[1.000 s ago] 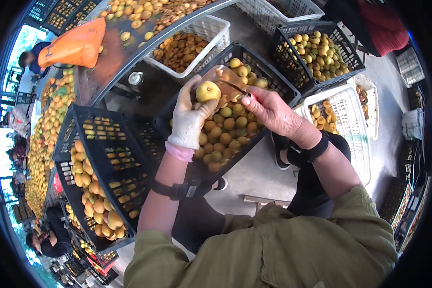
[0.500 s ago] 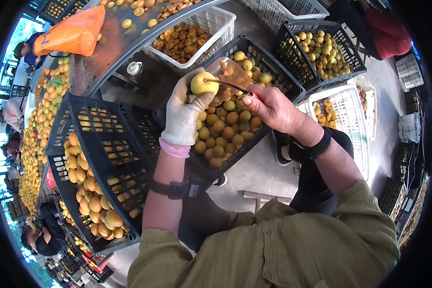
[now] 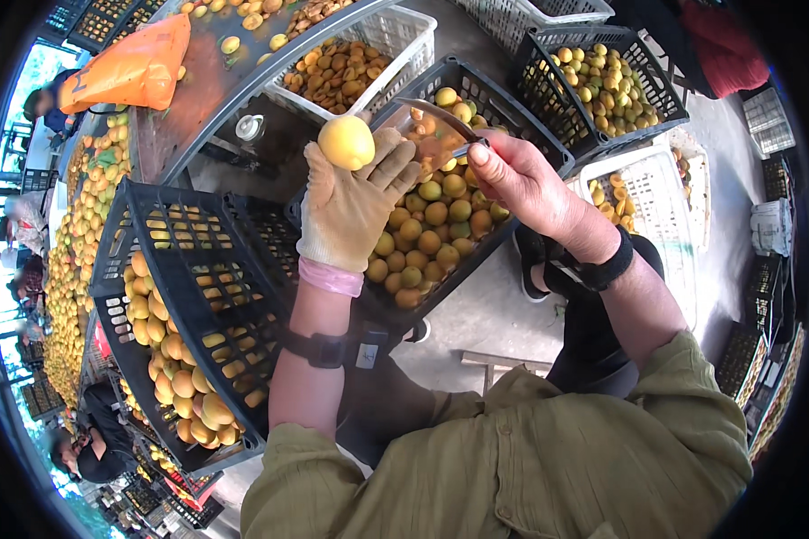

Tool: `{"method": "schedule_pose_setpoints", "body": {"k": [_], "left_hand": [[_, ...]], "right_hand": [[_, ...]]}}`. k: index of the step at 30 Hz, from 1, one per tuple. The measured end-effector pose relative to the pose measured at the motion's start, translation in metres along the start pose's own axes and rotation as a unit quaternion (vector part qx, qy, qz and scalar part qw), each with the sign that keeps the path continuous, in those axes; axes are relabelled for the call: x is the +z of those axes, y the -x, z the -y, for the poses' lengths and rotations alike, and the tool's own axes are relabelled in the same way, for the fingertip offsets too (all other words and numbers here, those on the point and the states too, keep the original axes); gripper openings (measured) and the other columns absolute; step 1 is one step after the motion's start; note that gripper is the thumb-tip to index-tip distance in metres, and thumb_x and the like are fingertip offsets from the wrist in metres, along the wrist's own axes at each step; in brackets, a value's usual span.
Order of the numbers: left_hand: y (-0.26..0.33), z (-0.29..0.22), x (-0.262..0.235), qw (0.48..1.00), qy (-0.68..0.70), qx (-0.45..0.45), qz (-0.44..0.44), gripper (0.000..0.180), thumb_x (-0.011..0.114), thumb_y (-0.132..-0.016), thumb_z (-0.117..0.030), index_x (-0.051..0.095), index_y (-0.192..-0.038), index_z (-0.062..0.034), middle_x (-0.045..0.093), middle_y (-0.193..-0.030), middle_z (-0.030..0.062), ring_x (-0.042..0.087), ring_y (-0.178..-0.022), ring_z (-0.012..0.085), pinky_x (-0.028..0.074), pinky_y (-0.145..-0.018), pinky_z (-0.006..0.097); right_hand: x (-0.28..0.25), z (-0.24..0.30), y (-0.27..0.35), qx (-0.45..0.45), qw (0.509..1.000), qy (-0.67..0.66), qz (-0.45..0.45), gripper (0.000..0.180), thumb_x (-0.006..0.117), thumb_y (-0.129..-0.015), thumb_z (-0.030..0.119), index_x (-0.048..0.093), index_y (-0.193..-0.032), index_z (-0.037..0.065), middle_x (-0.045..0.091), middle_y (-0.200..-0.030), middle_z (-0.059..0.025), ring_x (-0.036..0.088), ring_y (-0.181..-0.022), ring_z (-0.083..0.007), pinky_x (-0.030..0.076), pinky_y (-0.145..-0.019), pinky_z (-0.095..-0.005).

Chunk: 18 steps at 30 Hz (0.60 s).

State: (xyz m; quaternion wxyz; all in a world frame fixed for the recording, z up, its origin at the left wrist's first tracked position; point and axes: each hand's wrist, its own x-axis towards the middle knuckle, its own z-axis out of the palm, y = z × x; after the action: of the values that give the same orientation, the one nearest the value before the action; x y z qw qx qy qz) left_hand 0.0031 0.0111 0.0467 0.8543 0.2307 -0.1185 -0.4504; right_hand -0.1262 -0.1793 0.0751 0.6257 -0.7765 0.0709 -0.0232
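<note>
The left hand (image 3: 355,202), in a stained cloth glove (image 3: 337,234), lies palm up, thumb and fingers apart, a round, smooth yellow fruit (image 3: 346,142) at its upper edge. The bare right hand (image 3: 526,184) is clamped on a knife (image 3: 442,115), its curved blade pointing left, apart from the fruit. Below stands a slotted black plastic crate (image 3: 512,110).

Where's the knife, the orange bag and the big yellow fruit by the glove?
Knife (image 3: 447,116): head view, on the curved blade.
Orange bag (image 3: 137,67): head view, on its side.
Fruit (image 3: 346,142): head view, middle of its skin.
</note>
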Motion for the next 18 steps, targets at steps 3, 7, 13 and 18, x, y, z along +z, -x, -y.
{"method": "schedule_pose_setpoints", "body": {"k": [3, 7, 13, 18], "left_hand": [[-0.002, 0.001, -0.003, 0.999, 0.036, 0.0, -0.005, 0.066, 0.05, -0.089, -0.056, 0.045, -0.134, -0.0088, 0.06, -0.123, 0.0097, 0.053, -0.118, 0.028, 0.032, -0.109, 0.048], [-0.002, 0.0, -0.006, 0.998, 0.042, -0.002, -0.036, 0.062, 0.053, -0.088, -0.055, 0.048, -0.13, -0.0096, 0.061, -0.12, 0.0089, 0.055, -0.115, 0.0266, 0.033, -0.108, 0.047], [-0.004, 0.002, -0.01, 0.996, -0.023, 0.047, -0.066, 0.059, 0.062, -0.086, -0.05, 0.048, -0.126, -0.0096, 0.059, -0.114, 0.0096, 0.057, -0.109, 0.0277, 0.043, -0.098, 0.043], [-0.005, 0.01, -0.002, 0.991, -0.082, 0.067, -0.077, 0.054, 0.064, -0.086, -0.046, 0.051, -0.123, -0.0096, 0.056, -0.121, 0.01, 0.055, -0.111, 0.0243, 0.044, -0.096, 0.04]], "right_hand": [[0.007, -0.003, -0.003, -0.033, 0.999, 0.007, -0.019, 0.049, 0.042, -0.098, 0.05, 0.052, -0.087, 0.004, 0.043, -0.067, 0.0052, 0.039, -0.06, -0.0048, 0.035, -0.052, -0.0209], [0.011, -0.002, -0.006, -0.016, 1.0, 0.017, -0.019, 0.048, 0.044, -0.098, 0.047, 0.058, -0.106, 0.001, 0.044, -0.069, 0.0044, 0.041, -0.064, -0.0061, 0.037, -0.057, -0.0215], [0.019, 0.005, -0.009, -0.015, 0.999, 0.031, -0.009, 0.055, 0.05, -0.094, 0.052, 0.058, -0.104, -0.002, 0.06, -0.085, -0.0098, 0.056, -0.083, -0.0161, 0.047, -0.075, -0.0313], [0.049, -0.012, -0.022, -0.096, 0.987, -0.047, -0.122, 0.044, 0.07, -0.086, 0.033, 0.055, -0.113, 0.002, 0.062, -0.092, -0.0082, 0.058, -0.085, -0.015, 0.048, -0.079, -0.029]]}}
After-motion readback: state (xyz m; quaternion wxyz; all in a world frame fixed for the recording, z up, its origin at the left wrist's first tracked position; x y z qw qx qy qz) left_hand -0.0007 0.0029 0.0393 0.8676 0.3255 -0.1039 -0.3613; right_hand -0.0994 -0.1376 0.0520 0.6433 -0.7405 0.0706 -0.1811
